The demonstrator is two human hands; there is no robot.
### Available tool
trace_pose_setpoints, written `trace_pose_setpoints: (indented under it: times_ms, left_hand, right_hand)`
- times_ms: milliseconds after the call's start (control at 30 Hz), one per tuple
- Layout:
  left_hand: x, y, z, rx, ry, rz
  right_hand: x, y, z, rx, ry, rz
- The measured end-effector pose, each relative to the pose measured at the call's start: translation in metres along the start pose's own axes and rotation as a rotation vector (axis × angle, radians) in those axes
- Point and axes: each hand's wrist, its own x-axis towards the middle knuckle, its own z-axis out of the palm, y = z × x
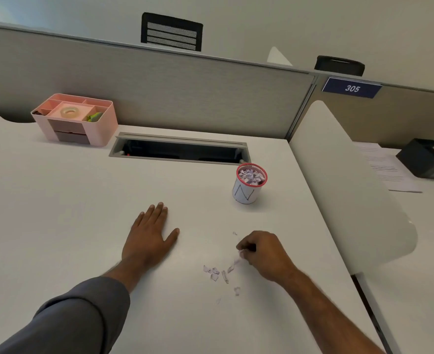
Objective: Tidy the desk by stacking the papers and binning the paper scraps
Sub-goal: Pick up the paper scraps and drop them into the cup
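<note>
The paper scraps (219, 273) lie loose on the white worktop (57, 213), just at eight o'clock from the right hand (261, 254) and at about four o'clock from the left hand (150, 235), between the two forearms. The right hand's fingers are curled with the fingertips pinched together over a small pale scrap at its lower left; one tiny scrap sits apart at eleven o'clock from that hand. The left hand lies flat on the worktop, palm down, fingers straight and close together, thumb spread out to the side, holding nothing. A grey sleeve (70, 315) covers the left forearm; the right forearm is bare.

The scraps are small, torn, irregular bits, pale lilac-white, some curled at the edges, strewn in a loose cluster with a few stragglers toward six o'clock.

At twelve o'clock from the right hand, well apart from it, stands the bin (249, 183): a small round cup with a red mesh rim, wrapped in white paper bearing hand-drawn letters, filled near the top with crumpled scraps of the same pale colour.

The worktop is smooth and matt. At its far left sits a pink plastic organiser (78, 118) with compartments, one holding a roll of clear tape (69, 112).
</note>
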Motion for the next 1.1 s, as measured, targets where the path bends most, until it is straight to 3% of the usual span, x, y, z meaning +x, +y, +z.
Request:
trace_pose_setpoints:
  times_ms: [333, 500, 667, 767, 900, 967, 1100]
  left_hand:
    - [0.002, -0.002, -0.001, -0.013, 0.004, 0.007]
    - [0.0, -0.002, 0.0, -0.02, 0.004, 0.002]
    - [0.001, -0.002, 0.0, -0.021, 0.011, -0.007]
    - [0.001, -0.001, 0.0, -0.016, 0.013, -0.009]
    - [0.0, 0.0, -0.001, -0.025, 0.022, -0.013]
    - [-0.001, 0.0, -0.002, -0.026, 0.024, -0.013]
    - [0.0, 0.001, -0.003, -0.026, 0.021, -0.016]
  right_hand:
    - [0.048, -0.026, -0.07, 0.275, 0.236, 0.002]
    - [0.094, -0.028, -0.096, 0.24, 0.34, -0.017]
    - [0.133, -0.035, -0.103, 0.052, 0.41, -0.075]
    - [0.15, -0.041, -0.095, -0.132, 0.364, -0.075]
    - [0.167, -0.043, -0.082, -0.322, 0.183, 0.035]
    - [0.169, -0.039, -0.078, -0.336, 0.153, 0.055]
    - [0.165, -0.031, -0.082, -0.212, 0.243, -0.017]
